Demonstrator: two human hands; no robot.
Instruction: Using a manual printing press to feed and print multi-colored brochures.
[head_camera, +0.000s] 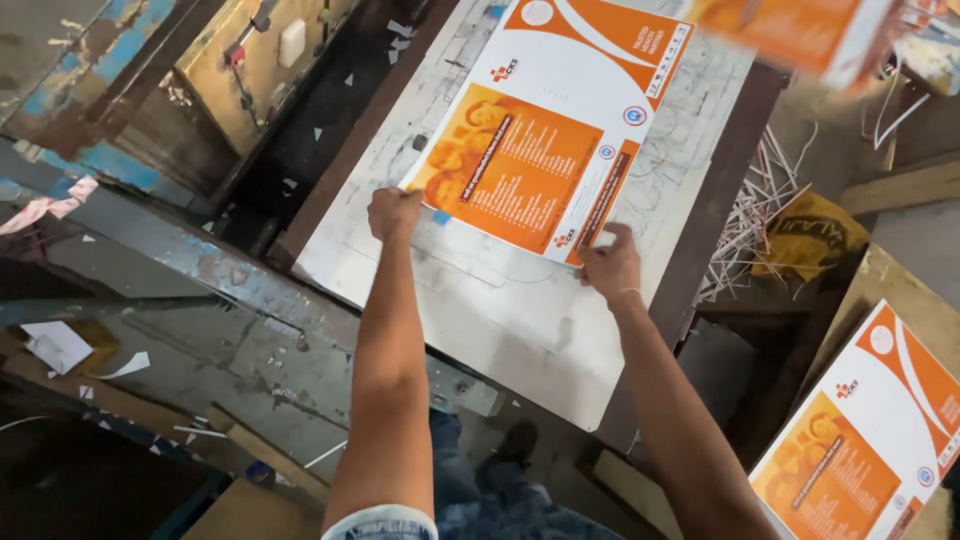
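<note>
Both hands (394, 212) (610, 264) apparently flat on printed sheet (545, 140)

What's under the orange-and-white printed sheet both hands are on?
The printed sheet lies on a pale, scuffed work board, pressed by the left hand and right hand. Whatever the sheet covers is hidden.

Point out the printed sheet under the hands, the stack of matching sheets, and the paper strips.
printed sheet (530, 170), head view: on its orange panel.
stack of matching sheets (870, 430), head view: on the top sheet's white area.
paper strips (745, 225), head view: middle of the heap.
</note>
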